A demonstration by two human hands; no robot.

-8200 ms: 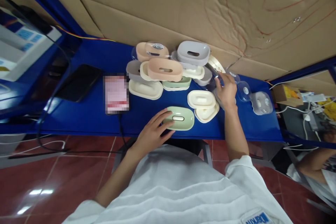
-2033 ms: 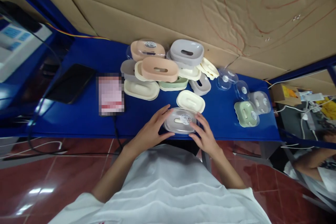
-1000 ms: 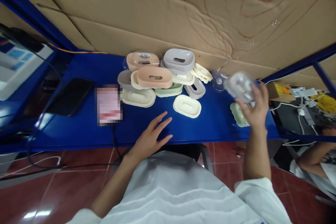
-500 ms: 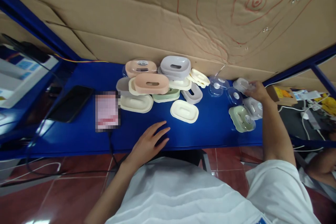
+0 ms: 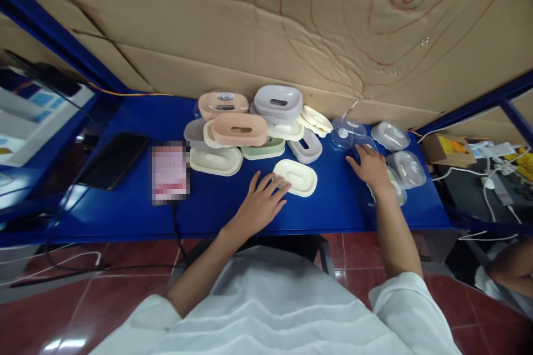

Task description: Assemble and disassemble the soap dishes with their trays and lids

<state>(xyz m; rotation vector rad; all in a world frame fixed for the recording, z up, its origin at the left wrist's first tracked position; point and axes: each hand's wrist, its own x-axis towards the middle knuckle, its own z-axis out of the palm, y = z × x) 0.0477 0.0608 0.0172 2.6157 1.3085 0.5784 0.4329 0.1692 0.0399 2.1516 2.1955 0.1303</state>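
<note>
My left hand point(image 5: 262, 202) has its fingers spread, the tips at the left edge of a cream oval tray point(image 5: 297, 178). Farther right, my right hand point(image 5: 370, 165) lies over a clear lid point(image 5: 366, 145) with its fingers apart; whether it grips the lid is hard to tell. Part of a green dish point(image 5: 397, 186) shows beside the right wrist. Two grey dishes under clear covers, one at the back point(image 5: 390, 136) and one nearer point(image 5: 408, 169), stand right of that hand. More clear lids point(image 5: 343, 132) lie behind it.
Stacked peach point(image 5: 240, 130), grey point(image 5: 278, 102) and cream dish parts fill the middle back of the blue table point(image 5: 166, 227). A phone point(image 5: 114, 161) and a blurred pink item point(image 5: 170, 172) lie left. Cardboard point(image 5: 187, 22) stands behind. At far right is a person's arm point(image 5: 510, 266).
My right hand has left the back grey covered dish and moved left and nearer, to the clear lid. My left hand has moved right and forward to the cream tray.
</note>
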